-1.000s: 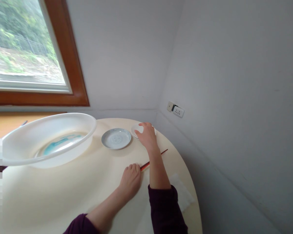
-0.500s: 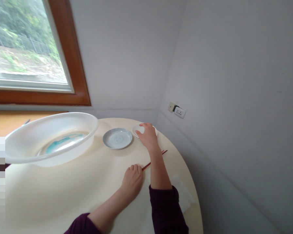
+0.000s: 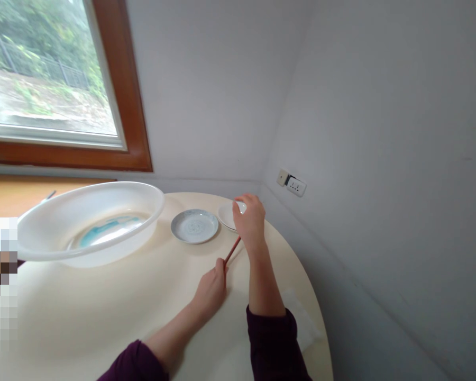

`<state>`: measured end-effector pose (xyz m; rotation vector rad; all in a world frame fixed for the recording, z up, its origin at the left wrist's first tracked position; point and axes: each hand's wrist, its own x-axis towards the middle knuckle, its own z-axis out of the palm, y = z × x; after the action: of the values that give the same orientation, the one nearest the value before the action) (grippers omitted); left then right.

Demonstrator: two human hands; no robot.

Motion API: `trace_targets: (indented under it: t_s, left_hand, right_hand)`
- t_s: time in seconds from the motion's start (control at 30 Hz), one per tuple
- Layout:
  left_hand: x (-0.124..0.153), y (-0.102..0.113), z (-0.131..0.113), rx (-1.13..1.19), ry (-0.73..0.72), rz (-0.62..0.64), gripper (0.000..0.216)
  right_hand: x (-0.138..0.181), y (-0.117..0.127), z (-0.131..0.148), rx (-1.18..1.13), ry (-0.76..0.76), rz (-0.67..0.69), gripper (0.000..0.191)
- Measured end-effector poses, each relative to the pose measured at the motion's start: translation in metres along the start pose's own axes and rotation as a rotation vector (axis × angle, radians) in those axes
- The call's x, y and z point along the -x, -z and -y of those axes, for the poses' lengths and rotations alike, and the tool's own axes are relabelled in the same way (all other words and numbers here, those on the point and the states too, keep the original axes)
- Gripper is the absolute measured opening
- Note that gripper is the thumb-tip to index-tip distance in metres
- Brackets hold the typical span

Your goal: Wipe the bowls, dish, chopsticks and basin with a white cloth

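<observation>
round cream table (image 3: 122,312) fills the lower left of the frame, smooth and matte, with a big white plastic basin (image 3: 63,217) at the left, then a glazed blue-white plate (image 3: 194,226) at centre and a small white dish (image 3: 227,216) just right of it. the right hand (image 3: 249,222) has its fingers curled shut on the dish's rim; it looks ceramic, so light but slick and chippable, best pinched at the edge. thinnest of all, the red chopsticks (image 3: 232,250) sit between the hands just below centre, stiff, light and prone to roll, and the left hand (image 3: 211,288) pinches their near end with closed fingertips.
</observation>
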<state>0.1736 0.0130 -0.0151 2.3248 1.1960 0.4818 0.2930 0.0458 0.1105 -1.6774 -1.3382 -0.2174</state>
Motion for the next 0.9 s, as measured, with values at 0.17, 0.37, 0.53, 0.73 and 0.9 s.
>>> trace_targets:
  t_s: [0.17, 0.37, 0.53, 0.73, 0.9]
  left_hand:
    - [-0.008, 0.002, 0.015, 0.465, -0.015, -0.379, 0.011]
    - [-0.014, 0.000, 0.023, 0.742, 0.009, -0.543, 0.018]
    - [-0.017, -0.007, 0.027, 0.771, -0.017, -0.531, 0.021]
    - [-0.013, -0.005, 0.023, 0.750, -0.057, -0.460, 0.019]
    - [-0.010, -0.003, 0.022, 0.761, -0.076, -0.431, 0.022]
  right_hand:
    - [-0.001, 0.000, 0.000, -0.072, 0.004, -0.053, 0.019]
    - [0.004, -0.010, 0.006, -0.169, -0.110, 0.392, 0.037]
    - [0.010, -0.016, 0.017, -0.322, -0.069, 0.623, 0.047]
    - [0.013, -0.015, 0.021, -0.343, -0.022, 0.732, 0.033]
    - [0.012, -0.009, 0.025, -0.305, 0.043, 0.777, 0.029]
